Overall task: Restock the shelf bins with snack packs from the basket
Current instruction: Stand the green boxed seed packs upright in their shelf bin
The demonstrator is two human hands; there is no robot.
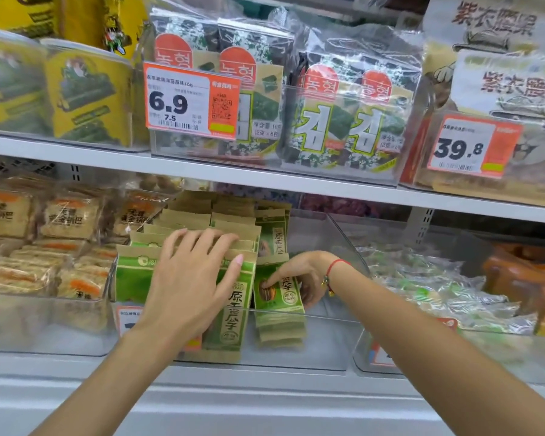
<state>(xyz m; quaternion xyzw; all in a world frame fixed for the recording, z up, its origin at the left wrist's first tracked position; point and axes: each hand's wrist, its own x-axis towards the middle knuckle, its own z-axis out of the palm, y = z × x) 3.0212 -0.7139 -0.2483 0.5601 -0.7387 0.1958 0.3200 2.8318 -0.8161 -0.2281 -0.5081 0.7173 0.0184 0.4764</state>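
A clear plastic shelf bin [337,237] on the lower shelf holds rows of green and tan snack packs [233,309]. My left hand [189,278] lies flat with fingers spread on the tops of the left rows, pressing them. My right hand [299,278], a red cord at its wrist, is down inside the bin and grips a small stack of the same green packs [279,306] at the front of the right row. The right side of the bin behind that stack is bare. No basket is in view.
Left of the bin are beige cracker packs [66,247]; to its right another clear bin of wrapped snacks [438,287]. The shelf above [265,176] carries seaweed packs [343,118] and price tags [191,100] reading 6.9 and 39.8, close overhead.
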